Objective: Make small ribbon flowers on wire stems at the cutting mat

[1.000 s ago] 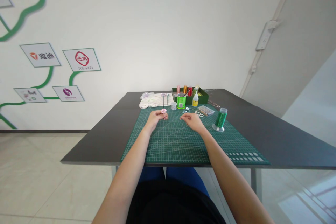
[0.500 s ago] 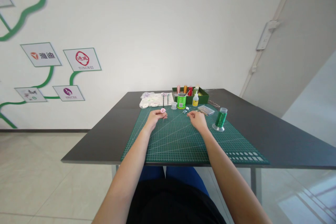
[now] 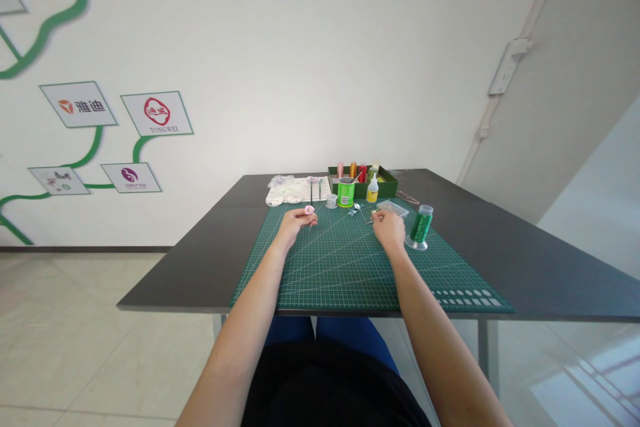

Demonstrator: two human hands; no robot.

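Observation:
Above the green cutting mat (image 3: pixel 325 273), my left hand (image 3: pixel 291 227) pinches a small pink flower (image 3: pixel 309 210) by its thin stem, which sticks out below the fingers. My right hand (image 3: pixel 390 230) is down at the mat to the right, its fingers closed round a thin metal tool (image 3: pixel 369 221). Only the slim end of that tool shows left of the fingertips, so its exact kind is unclear. Small pale leaf-like pieces (image 3: pixel 354 211) lie between the hands. Just right of my right hand stands a spool of green thread (image 3: pixel 422 227).
A clear plastic case (image 3: pixel 395 207) lies behind my right hand. Farther back are a green can (image 3: pixel 345 193), a glue bottle (image 3: pixel 373 189), a small round container (image 3: pixel 331 201), a dark green box (image 3: pixel 390 183) with thread spools, and a pale cloth (image 3: pixel 290 192).
My right hand has moved to the right, from beside the leaf-like pieces to the thin metal tool, and closed on it. My left hand has barely moved with the flower.

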